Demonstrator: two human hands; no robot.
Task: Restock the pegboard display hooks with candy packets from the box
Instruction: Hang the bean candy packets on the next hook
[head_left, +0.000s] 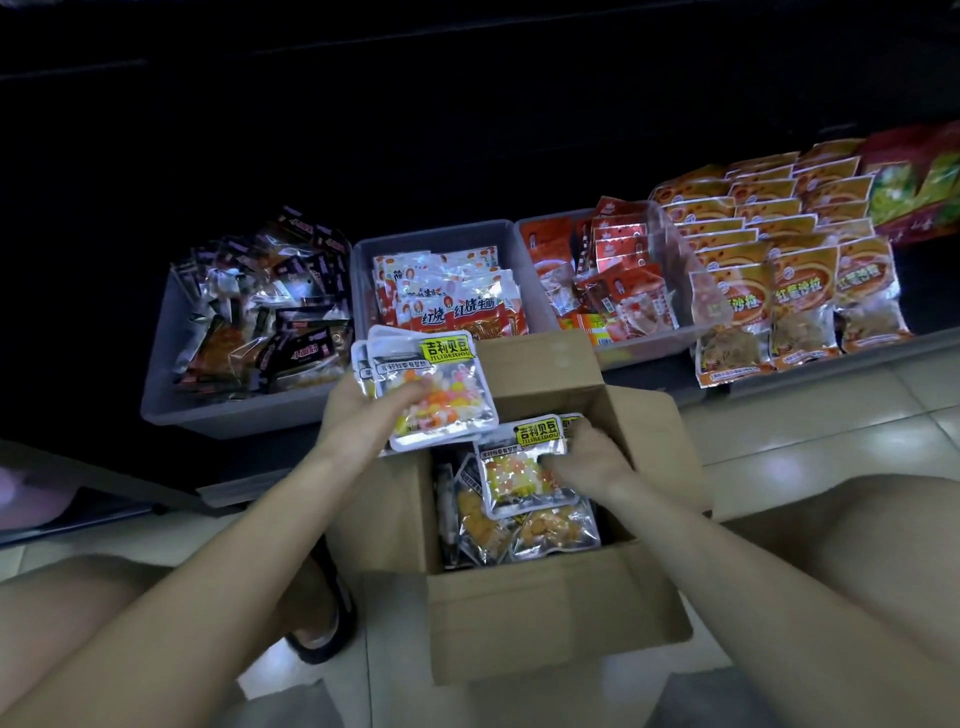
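An open cardboard box (550, 618) stands on the floor between my knees. My left hand (371, 413) grips a small stack of candy packets (439, 387) with a yellow label and coloured beads, held over the box's far left corner. My right hand (589, 460) is inside the box, fingers closed on the right edge of another candy packet of the same kind (519, 470), lifted a little above the rest. Under it lie more packets with orange contents (550, 530). No pegboard or hooks can be seen; the area above the bins is dark.
Three grey bins stand behind the box: dark snack packets at left (228, 405), red-and-white packets in the middle (363, 270), red packets at right (644, 343). Rows of orange packets (789, 291) fill a low shelf at the right. A sandalled foot (324, 623) is beside the box.
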